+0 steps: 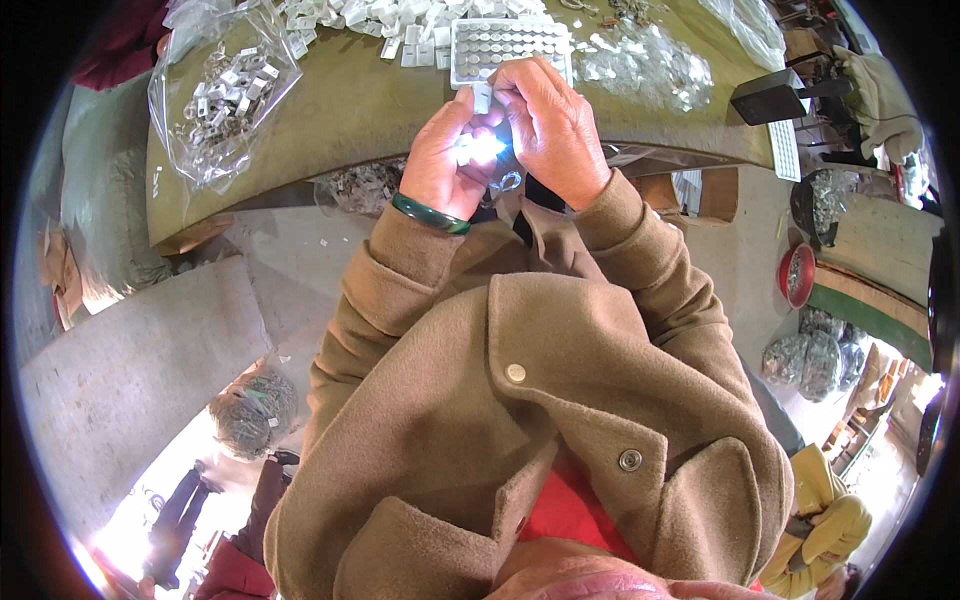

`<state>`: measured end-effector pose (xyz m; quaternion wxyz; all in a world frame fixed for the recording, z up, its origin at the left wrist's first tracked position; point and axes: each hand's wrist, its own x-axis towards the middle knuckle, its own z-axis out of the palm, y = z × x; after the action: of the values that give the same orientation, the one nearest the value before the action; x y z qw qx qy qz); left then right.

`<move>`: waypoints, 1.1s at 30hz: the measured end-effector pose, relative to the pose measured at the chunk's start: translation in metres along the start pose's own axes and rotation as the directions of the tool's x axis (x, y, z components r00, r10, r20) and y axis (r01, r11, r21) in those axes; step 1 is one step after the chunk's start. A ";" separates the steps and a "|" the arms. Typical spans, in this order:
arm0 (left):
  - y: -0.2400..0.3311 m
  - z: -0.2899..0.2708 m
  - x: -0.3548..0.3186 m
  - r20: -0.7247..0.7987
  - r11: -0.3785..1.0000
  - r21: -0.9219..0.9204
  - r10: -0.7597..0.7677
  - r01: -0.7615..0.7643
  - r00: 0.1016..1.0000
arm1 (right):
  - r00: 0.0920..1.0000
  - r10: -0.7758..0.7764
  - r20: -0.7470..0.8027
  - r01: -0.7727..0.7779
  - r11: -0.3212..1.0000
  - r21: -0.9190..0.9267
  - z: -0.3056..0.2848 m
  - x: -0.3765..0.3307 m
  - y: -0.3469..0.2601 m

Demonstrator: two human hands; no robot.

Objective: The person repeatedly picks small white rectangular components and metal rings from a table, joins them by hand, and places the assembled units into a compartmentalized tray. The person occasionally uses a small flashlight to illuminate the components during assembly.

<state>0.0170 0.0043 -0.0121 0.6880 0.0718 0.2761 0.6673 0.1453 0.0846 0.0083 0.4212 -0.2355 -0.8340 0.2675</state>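
Left hand point(437, 160) and right hand point(552, 132) meet at the near edge of my worktop point(340, 105), fingertips narrowed on a small white piece point(482, 98) held between them. Bright light point(486, 149) glares just below it; I cannot discern the source. Just beyond: white tray point(456, 55) of round pieces point(512, 48); clear bits point(655, 72) to its right.

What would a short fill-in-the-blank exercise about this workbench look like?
The left hand has a dark ____ bangle at its wrist.
A bright light shines ____ it and the right hand.
The heap of clear pieces lies to the ____ of the white tray.
Missing words: green; between; right.
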 end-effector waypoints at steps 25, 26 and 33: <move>0.012 0.003 0.001 -0.195 0.993 0.106 -0.029 0.050 0.980 | 0.978 0.139 0.155 -0.168 0.967 0.193 -0.008 0.009 0.008; 0.011 0.004 0.001 -0.179 0.991 0.132 -0.013 0.037 0.984 | 0.982 0.121 0.147 -0.146 0.974 0.174 -0.007 0.008 0.008; 0.014 0.023 0.000 -0.221 0.910 0.415 0.078 0.021 0.972 | 0.985 0.047 0.168 -0.064 0.993 0.099 -0.011 0.009 0.006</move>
<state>0.0154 0.0120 0.0133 0.6102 0.1412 0.4888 0.6073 0.1510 0.0971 0.0155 0.3545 -0.2132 -0.8442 0.3408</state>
